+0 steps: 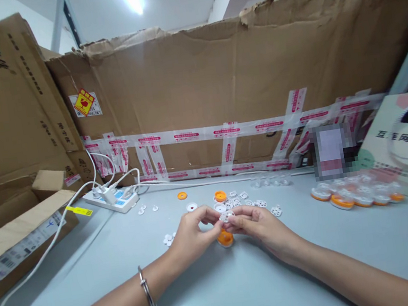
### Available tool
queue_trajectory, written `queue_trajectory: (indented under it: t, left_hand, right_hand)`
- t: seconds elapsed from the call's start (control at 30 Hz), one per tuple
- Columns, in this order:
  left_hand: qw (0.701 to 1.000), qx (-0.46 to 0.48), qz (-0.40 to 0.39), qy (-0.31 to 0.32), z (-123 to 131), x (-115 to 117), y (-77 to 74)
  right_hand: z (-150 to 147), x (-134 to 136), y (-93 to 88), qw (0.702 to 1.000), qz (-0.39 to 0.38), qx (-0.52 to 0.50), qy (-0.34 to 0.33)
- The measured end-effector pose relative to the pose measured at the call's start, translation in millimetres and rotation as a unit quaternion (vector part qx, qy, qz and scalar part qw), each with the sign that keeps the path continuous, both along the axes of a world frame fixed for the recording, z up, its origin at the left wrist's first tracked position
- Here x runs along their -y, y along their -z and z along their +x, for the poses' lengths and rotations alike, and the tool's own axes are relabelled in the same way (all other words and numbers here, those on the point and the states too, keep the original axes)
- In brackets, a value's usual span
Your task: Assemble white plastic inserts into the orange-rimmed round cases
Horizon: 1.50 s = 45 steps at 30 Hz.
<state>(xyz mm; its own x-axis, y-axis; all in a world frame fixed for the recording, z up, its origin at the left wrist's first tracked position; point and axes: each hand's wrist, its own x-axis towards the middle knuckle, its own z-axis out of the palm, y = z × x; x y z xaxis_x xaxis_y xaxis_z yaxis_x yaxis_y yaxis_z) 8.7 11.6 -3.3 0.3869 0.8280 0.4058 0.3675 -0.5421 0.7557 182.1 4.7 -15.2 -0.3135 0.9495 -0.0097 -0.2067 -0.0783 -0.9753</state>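
Between the fingertips of my left hand [196,228] and my right hand [258,224] is a small white round plastic part [226,216]. Both hands pinch it just above the table. Directly below it sits an orange round cup [225,239], partly covered by my fingers. Beyond my hands stand another orange cup [220,196], a white ring [192,207] and a white round piece [220,207]. Several white perforated discs [260,204] are scattered behind my right hand. A cluster of small white pieces [168,239] lies beside my left wrist.
Finished-looking orange-and-white round items [355,191] are grouped at the right. A flat orange ring [182,195] and clear plastic pieces [271,181] lie farther back. A power strip [115,199] with white cables stands at the left, near an open cardboard box [20,236]. Tall cardboard [186,84] walls the back.
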Motion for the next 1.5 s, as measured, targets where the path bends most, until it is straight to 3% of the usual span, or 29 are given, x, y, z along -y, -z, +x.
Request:
queue_trajectory:
  t: [0.33,0.57,0.77,0.97,1.2,1.33,1.5]
  left_hand:
    - [0.994,-0.026,0.110,0.007,-2.7,-2.4,4.0]
    - [0.995,-0.013,0.102,0.007,-1.9,-1.4,1.6]
    - [0.991,-0.030,0.130,0.025,-1.7,-1.5,1.8]
    - [0.981,-0.026,0.186,0.050,-4.3,-4.2,5.7]
    - [0.977,-0.053,0.204,0.035,-4.6,-4.4,5.9]
    - [0.974,-0.089,0.207,0.000,-3.8,-3.9,5.9]
    - [0.974,-0.098,0.204,0.008,-2.8,-3.5,8.2]
  right_hand:
    - [2.0,-2.0,3.9,0.999,-0.045,-0.022,0.009]
    - [2.2,-1.0,3.0,0.999,-0.045,-0.009,0.020]
    - [2.4,-0.5,3.2,1.000,0.002,0.011,-0.005]
    - [1.9,-0.4,0.4,0.999,0.029,0.038,0.017]
    - [0.7,0.1,-2.4,0.995,0.044,0.079,0.043]
    - [-0.7,1.2,-4.0,0.992,0.069,0.098,0.044]
    - [-0.7,3.2,-0.4,0.982,0.122,0.139,0.043]
